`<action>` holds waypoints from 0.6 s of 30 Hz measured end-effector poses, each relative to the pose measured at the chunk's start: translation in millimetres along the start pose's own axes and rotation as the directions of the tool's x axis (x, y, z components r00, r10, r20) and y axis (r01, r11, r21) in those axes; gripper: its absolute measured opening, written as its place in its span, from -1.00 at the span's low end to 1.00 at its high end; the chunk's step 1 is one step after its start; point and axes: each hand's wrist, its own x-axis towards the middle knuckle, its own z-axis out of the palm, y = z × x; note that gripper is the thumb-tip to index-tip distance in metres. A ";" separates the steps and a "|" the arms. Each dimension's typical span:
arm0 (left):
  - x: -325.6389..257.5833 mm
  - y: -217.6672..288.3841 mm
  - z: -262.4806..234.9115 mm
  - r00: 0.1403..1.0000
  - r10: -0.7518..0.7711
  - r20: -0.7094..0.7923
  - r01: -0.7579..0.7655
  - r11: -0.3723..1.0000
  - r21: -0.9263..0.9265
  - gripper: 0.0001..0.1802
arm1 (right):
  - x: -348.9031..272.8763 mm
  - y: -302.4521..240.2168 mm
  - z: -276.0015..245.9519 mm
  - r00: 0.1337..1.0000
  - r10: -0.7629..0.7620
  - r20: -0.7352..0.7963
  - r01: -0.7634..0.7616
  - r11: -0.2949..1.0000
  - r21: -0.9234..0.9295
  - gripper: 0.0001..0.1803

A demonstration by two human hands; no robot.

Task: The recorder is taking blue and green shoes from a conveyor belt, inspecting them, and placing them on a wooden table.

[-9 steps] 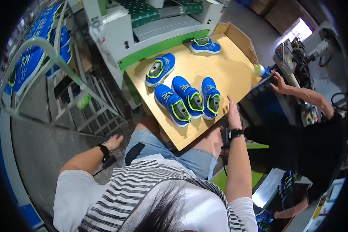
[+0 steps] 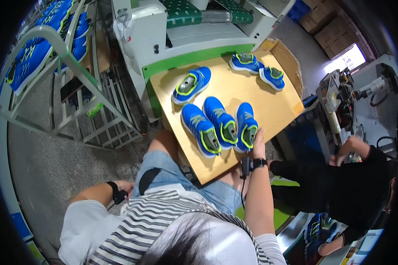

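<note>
Three blue shoes with lime-green collars and grey inserts stand side by side at the near part of a light wooden board (image 2: 269, 101): a left shoe (image 2: 199, 126), a middle shoe (image 2: 220, 119) and a right shoe (image 2: 246, 126). My right hand (image 2: 258, 143) lies along the outer side of the right shoe, fingers stretched out and seemingly touching it; the thumb is mostly hidden. Low beside my left thigh, my left hand (image 2: 126, 187) rests away from the board, its fingers partly hidden. Farther back are a tilted blue shoe (image 2: 192, 85) and two shoes (image 2: 246, 63) (image 2: 272, 78) at the right.
A grey-white machine with a green perforated belt (image 2: 183, 12) adjoins the board's far edge. On the left stands a metal rack (image 2: 53, 119) bearing several blue shoes (image 2: 31, 64). A cardboard piece (image 2: 288, 62) edges the far right. Another person in black (image 2: 345, 185) works at the right.
My right hand has come down and left against the right shoe. My left hand has drawn back toward my thigh. A second shoe now sits at the board's far right; the other person's arm has pulled back.
</note>
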 end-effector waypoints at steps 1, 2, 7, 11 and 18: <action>1.8 24.4 8.1 0.992 0.126 0.008 -0.123 0.943 0.310 -0.66 | -9.0 -7.6 -6.4 0.995 0.073 -0.061 -0.071 0.997 0.040 -0.04; -3.6 63.7 20.5 0.994 0.093 0.051 -0.103 0.962 0.254 -0.66 | -7.6 8.5 -18.4 0.995 0.088 -0.041 -0.085 0.994 0.068 -0.05; -8.9 60.7 6.8 0.956 0.253 0.146 -0.291 0.802 0.521 -0.49 | 1.3 -7.6 -13.8 0.999 0.045 -0.003 -0.045 0.998 0.034 -0.28; -9.7 81.4 12.1 0.863 0.452 0.228 -0.492 0.646 0.584 -0.45 | -5.6 27.8 -13.9 0.982 0.183 0.044 -0.184 0.882 0.434 -0.27; -11.0 103.5 22.8 0.574 0.763 0.297 -0.695 0.263 0.669 -0.38 | 7.7 50.2 -23.3 0.969 0.221 -0.108 -0.183 0.942 0.282 -0.11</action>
